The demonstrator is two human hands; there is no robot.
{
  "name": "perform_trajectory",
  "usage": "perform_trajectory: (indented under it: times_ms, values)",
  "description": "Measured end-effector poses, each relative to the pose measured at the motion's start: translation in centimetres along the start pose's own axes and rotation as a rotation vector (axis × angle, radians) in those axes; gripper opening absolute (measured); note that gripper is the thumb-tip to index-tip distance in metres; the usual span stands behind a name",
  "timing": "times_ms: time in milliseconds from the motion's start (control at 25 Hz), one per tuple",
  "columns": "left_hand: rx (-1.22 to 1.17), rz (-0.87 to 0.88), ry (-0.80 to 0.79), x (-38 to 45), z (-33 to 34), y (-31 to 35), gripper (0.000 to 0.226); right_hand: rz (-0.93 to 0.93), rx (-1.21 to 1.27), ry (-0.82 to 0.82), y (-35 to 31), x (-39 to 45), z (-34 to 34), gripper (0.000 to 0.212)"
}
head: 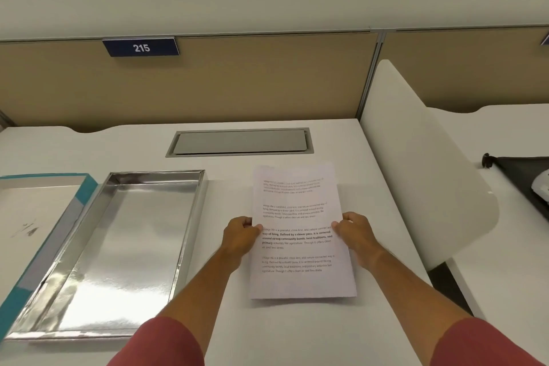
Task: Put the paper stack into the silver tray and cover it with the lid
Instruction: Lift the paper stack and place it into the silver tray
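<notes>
A stack of printed white paper (300,279) is at the middle right of the white desk, with a thin shadow under its near edge. My left hand (240,235) grips its left edge and my right hand (355,232) grips its right edge, thumbs on top. The silver tray (190,232) stands open and empty to the left of the paper. The lid (32,217), teal-edged with a pale inside, lies face up at the far left, touching the tray's left side.
A grey cable hatch (240,142) is set into the desk behind the paper. A white divider panel (421,175) rises on the right; beyond it lies a black bag (523,175). A tan partition with a "215" sign (141,47) backs the desk.
</notes>
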State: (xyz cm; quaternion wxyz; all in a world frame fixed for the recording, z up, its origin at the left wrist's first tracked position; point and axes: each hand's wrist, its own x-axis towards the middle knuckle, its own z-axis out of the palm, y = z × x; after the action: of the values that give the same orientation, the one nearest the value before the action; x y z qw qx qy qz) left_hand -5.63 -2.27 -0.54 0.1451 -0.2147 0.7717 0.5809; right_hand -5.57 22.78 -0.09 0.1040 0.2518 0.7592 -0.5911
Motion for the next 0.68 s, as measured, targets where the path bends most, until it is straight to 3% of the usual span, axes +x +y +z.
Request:
perform_trajectory:
  times_ms: [160, 400, 680]
  values:
    - [-0.056, 0.159, 0.042, -1.7, -0.9, 3.1, 0.023, -0.158, 0.062, 0.036, -2.9, -1.1, -0.9, 0.021]
    - [-0.025, 0.403, 0.104, -4.0, -2.1, 5.1, 0.014, -0.391, 0.116, -0.025, -4.5, -2.7, -2.5, 0.017]
    - [0.056, 0.397, 0.098, -4.9, -2.4, 4.8, 0.015, -0.417, 0.060, -0.080, -3.8, -3.3, -3.1, 0.018]
